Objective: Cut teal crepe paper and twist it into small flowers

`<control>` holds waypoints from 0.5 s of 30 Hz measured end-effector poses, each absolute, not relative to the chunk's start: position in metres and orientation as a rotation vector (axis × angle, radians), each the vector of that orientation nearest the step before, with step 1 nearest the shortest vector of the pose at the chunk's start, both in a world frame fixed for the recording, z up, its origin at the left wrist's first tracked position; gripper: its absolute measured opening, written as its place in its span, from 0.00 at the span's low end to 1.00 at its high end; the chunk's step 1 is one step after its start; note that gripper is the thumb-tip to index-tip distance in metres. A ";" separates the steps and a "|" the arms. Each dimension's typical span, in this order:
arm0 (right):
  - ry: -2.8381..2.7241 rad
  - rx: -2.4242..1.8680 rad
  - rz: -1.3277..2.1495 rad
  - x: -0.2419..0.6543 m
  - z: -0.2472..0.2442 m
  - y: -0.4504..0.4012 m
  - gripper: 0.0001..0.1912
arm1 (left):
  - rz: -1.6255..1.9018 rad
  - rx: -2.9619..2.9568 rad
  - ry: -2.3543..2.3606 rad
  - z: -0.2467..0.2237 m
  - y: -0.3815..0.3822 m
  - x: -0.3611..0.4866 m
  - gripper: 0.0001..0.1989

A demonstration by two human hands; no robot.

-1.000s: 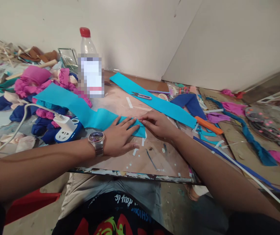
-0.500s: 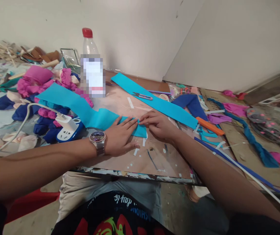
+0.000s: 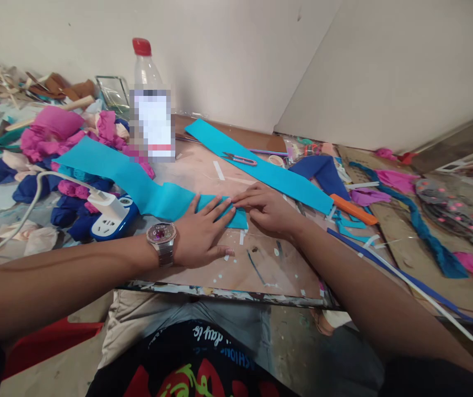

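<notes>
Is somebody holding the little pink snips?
No, the pink snips lie on a bright blue strip beyond the right hand.

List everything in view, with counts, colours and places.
near strip: one, turquoise, under left hand
far strip: one, turquoise, beyond near strip
snips: one, pink-handled, on far strip
tool: one, orange, right
bottle: one, clear, red-capped, back
phone: one, white screen, before bottle
power strip: one, white-blue, left
bunched fabric: several, pink, navy, cream, left
sticks: many, pale, far left
scraps: uncounted, mixed colours, right
rod: one, white, front right
table: one, brown, beneath
watch: one, silver, left wrist
left hand: one, flat
right hand: one, near strip's right end
</notes>
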State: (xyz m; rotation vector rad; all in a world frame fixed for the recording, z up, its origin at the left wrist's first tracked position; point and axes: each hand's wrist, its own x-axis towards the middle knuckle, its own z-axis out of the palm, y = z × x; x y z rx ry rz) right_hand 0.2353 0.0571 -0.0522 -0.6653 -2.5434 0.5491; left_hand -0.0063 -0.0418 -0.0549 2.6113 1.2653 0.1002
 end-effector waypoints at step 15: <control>-2.569 -0.653 0.526 0.235 -0.050 0.054 0.24 | 0.128 2.622 1.277 -0.057 -0.043 -0.007 0.48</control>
